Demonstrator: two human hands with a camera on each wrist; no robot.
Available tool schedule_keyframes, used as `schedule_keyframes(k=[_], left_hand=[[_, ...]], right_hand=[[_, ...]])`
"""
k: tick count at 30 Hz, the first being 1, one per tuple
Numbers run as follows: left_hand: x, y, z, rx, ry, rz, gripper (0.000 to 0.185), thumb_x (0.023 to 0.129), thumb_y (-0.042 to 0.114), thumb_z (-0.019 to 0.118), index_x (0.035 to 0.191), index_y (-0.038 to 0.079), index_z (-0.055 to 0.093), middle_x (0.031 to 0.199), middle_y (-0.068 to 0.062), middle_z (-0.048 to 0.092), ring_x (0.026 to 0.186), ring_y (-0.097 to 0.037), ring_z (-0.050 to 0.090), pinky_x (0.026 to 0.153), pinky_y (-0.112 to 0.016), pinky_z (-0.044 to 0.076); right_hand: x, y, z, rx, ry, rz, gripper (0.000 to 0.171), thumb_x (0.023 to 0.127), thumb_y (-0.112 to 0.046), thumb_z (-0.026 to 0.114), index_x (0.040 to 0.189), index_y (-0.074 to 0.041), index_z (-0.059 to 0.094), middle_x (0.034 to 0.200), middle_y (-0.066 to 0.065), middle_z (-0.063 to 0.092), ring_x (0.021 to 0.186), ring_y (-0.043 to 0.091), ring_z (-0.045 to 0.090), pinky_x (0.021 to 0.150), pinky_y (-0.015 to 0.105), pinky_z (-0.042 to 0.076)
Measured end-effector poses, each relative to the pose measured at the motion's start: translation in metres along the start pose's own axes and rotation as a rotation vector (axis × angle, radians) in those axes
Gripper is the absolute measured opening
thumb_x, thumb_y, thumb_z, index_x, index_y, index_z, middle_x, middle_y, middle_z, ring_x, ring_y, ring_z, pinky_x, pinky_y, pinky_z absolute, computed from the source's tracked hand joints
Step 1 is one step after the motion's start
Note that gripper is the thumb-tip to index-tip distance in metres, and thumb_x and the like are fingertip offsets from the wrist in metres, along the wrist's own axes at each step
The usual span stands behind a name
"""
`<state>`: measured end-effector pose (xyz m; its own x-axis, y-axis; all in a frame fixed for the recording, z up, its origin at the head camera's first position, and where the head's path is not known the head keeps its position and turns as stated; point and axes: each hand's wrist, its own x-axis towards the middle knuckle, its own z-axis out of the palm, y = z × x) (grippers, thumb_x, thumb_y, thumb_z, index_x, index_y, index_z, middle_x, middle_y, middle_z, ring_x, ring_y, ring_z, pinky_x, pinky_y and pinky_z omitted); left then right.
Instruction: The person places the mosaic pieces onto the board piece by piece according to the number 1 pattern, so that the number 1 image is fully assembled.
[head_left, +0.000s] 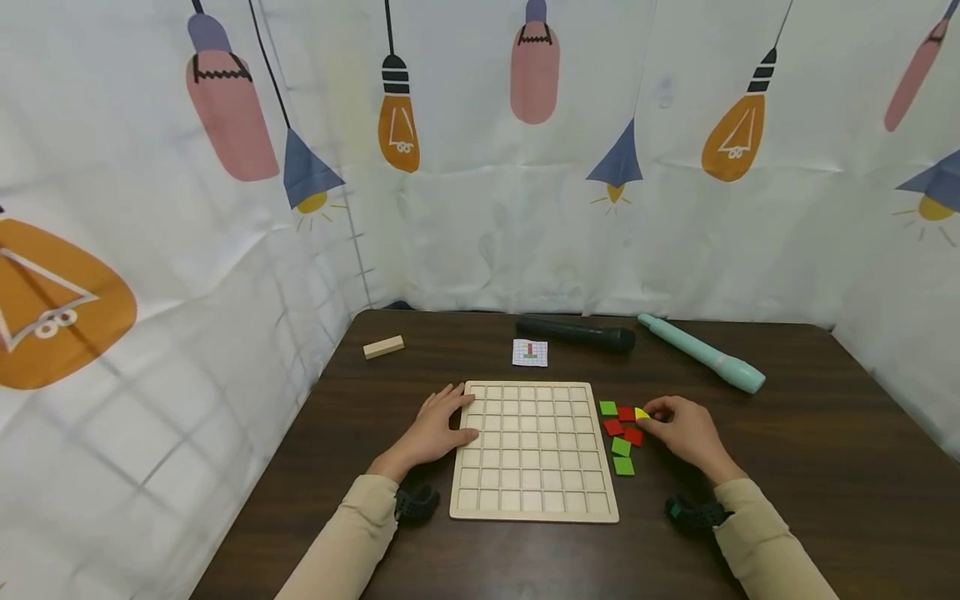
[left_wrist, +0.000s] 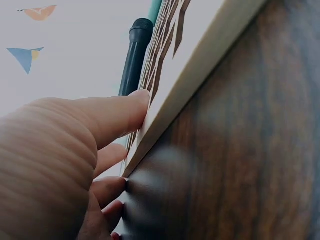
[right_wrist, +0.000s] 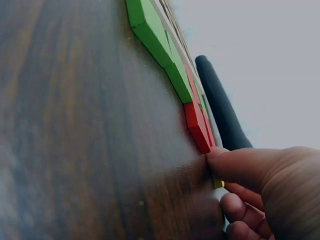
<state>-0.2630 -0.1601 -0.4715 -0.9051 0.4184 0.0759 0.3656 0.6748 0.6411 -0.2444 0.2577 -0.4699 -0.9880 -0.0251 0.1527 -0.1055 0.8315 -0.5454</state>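
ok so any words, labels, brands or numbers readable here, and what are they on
None: no word, brand or number can be read.
Small white card: printed grid with a red and green pattern; any writing is too small to read.
Black microphone: no legible label.
Wooden grid board: no visible lettering.
Cloth backdrop: lamp drawings, no lettering.

Creased beige sleeves (head_left: 341, 533), a black wrist camera (head_left: 417, 505) at each cuff (head_left: 738, 497), the right one with a green spot (head_left: 673, 510)

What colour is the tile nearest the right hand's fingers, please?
The tile is yellow, clearest in the head view.
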Motion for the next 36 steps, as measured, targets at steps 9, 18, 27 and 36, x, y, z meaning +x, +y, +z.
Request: schedule_keyframes(k=[9, 18, 27, 36], left_hand=[[0.001, 0.002, 0.002, 0.016, 0.000, -0.004, 0.059, 0.092, 0.026, 0.069, 0.143, 0.005, 0.048, 0.158, -0.018, 0.026, 0.148, -0.036, 0.015, 0.119, -0.058, 0.005], [-0.011, 0.000, -0.003, 0.021, 0.030, -0.048, 0.058, 0.092, 0.024, 0.069, 0.143, 0.005, 0.049, 0.158, -0.018, 0.026, 0.148, -0.035, 0.014, 0.119, -0.056, 0.004], [-0.001, 0.004, -0.001, 0.019, 0.036, 0.000, 0.057, 0.092, 0.023, 0.069, 0.142, 0.005, 0.049, 0.157, -0.020, 0.028, 0.148, -0.037, 0.015, 0.119, -0.058, 0.004], [0.001, 0.004, 0.003, 0.020, 0.029, 0.002, 0.057, 0.092, 0.024, 0.068, 0.142, 0.004, 0.049, 0.157, -0.020, 0.028, 0.148, -0.037, 0.015, 0.119, -0.058, 0.004]], right_hand=[[-0.002, 0.002, 0.004, -0.003, 0.050, -0.047, 0.026, 0.089, -0.021, 0.072, 0.111, -0.006, 0.071, 0.094, 0.009, 0.062, 0.076, 0.021, 0.053, 0.064, 0.033, 0.043], [0.003, -0.006, 0.014, -0.003, 0.033, -0.092, 0.032, 0.087, -0.028, 0.075, 0.112, -0.008, 0.071, 0.099, 0.009, 0.061, 0.085, 0.024, 0.056, 0.071, 0.041, 0.048], [0.002, -0.002, 0.002, -0.004, 0.054, -0.084, 0.031, 0.088, -0.023, 0.074, 0.113, -0.005, 0.069, 0.100, 0.013, 0.061, 0.084, 0.025, 0.057, 0.071, 0.041, 0.049], [0.000, 0.004, 0.001, 0.000, 0.063, -0.063, 0.026, 0.087, -0.022, 0.075, 0.104, -0.003, 0.070, 0.096, 0.013, 0.061, 0.075, 0.020, 0.052, 0.063, 0.033, 0.044]])
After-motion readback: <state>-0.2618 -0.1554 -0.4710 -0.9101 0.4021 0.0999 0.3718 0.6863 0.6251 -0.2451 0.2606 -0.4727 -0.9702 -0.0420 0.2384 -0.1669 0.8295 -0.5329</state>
